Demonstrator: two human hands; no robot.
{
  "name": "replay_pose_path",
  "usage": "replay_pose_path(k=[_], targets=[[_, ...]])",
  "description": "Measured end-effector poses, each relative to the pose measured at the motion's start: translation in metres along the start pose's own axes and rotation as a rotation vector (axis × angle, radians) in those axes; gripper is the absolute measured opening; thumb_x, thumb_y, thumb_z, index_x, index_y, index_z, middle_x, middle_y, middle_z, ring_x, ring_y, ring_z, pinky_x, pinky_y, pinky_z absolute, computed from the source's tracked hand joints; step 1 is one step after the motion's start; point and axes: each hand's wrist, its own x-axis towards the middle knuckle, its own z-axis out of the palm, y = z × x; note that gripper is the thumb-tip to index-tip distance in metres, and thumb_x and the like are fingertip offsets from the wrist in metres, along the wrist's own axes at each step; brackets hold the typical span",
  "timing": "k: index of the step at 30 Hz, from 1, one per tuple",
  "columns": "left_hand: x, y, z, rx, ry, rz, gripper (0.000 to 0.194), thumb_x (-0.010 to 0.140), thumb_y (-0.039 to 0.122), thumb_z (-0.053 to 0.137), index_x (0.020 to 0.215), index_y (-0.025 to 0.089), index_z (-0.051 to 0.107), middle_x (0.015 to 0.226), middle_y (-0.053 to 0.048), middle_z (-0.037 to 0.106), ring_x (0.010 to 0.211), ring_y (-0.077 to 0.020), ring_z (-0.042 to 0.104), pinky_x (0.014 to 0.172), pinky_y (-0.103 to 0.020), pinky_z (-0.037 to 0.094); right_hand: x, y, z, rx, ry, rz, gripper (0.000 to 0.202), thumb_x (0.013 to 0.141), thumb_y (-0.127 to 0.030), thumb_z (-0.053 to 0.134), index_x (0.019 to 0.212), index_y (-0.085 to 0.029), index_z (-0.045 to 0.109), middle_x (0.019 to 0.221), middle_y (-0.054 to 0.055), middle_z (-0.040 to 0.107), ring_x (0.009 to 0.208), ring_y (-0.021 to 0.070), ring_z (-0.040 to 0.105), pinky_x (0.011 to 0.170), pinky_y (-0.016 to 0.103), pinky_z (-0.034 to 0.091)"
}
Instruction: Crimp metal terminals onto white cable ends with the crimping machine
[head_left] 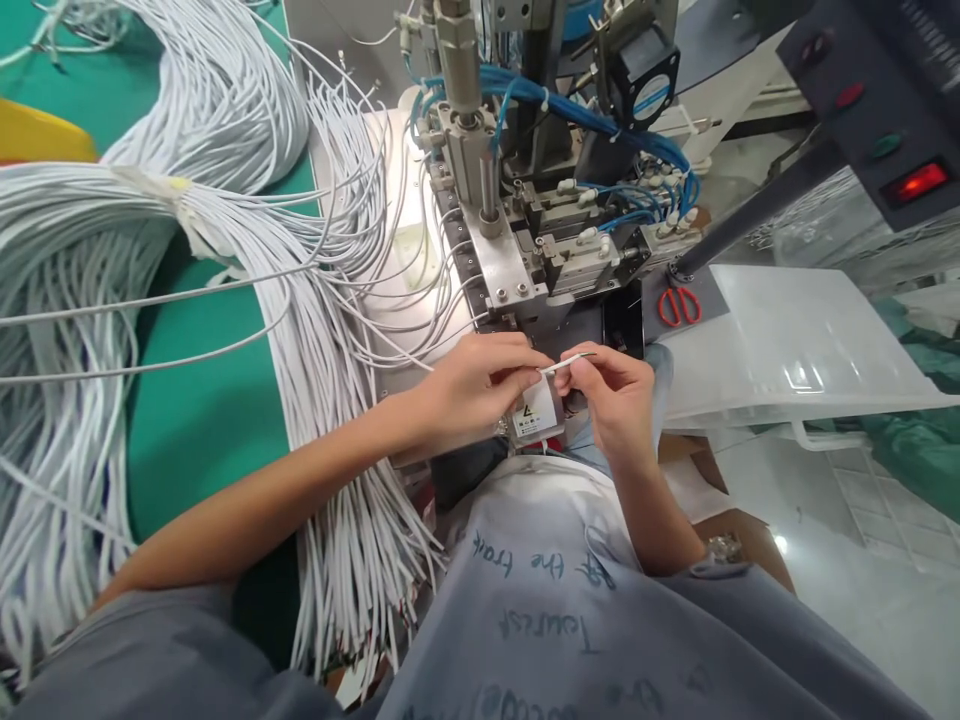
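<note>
Between my two hands, close to the front of the machine, runs the end of a white cable (pixel 561 364). My left hand (pixel 487 380) pinches it with thumb and fingertips. A short way along, my right hand (pixel 611 390) grips the same cable near its tip, where a thin dark end shows past the fingers. To the left, a large bundle of white cables (pixel 352 520) hangs over the table edge below my left forearm. Just under my hands is a white label with a warning triangle (pixel 536 408).
A metal press machine (pixel 510 260) with blue air hoses (pixel 600 115) stands ahead. Red-handled scissors (pixel 679 307) lie right of it, beside a white tray (pixel 795 340). A control box (pixel 885 110) with a lit red switch hangs upper right. Coiled cables (pixel 217 90) cover the green table (pixel 202 430).
</note>
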Motion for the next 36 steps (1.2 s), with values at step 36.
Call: replay_pose_path(k=[36], targets=[[-0.004, -0.015, 0.008, 0.404, 0.101, 0.049, 0.020, 0.083, 0.012, 0.049, 0.074, 0.015, 0.066, 0.064, 0.000, 0.058, 0.058, -0.0085, 0.052, 0.051, -0.020, 0.037, 0.012, 0.014, 0.013, -0.392, 0.073, -0.206, 0.019, 0.081, -0.021, 0.058, 0.063, -0.018, 0.063, 0.053, -0.005, 0.030, 0.049, 0.0078, 0.030, 0.048, 0.026, 0.027]])
